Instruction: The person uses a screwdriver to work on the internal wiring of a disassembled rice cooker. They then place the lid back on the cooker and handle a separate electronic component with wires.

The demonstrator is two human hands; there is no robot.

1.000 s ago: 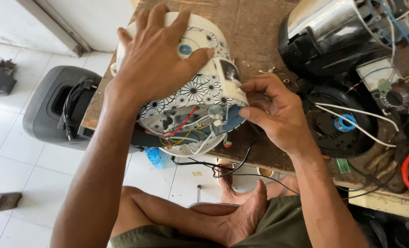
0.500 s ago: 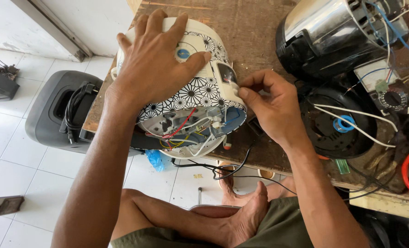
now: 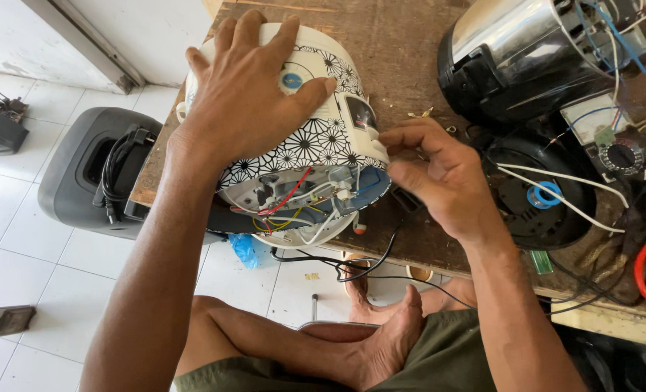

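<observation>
Since earlier, the right hand lifted toward the cooker panel (fingers pinching its edge); left hand, spread flat, should keep steadying it.

The single head-worn camera looked steeply down from close above, the table beyond the left hand and the floor to its left.

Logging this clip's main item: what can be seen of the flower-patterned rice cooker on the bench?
The rice cooker is white with black flower print, lying on its side at the wooden bench's near edge. Its base is open toward the camera, showing red, yellow and white wires and small fittings. A black cord hangs below. The left hand lies flat on its body; the right hand touches its side panel.
</observation>
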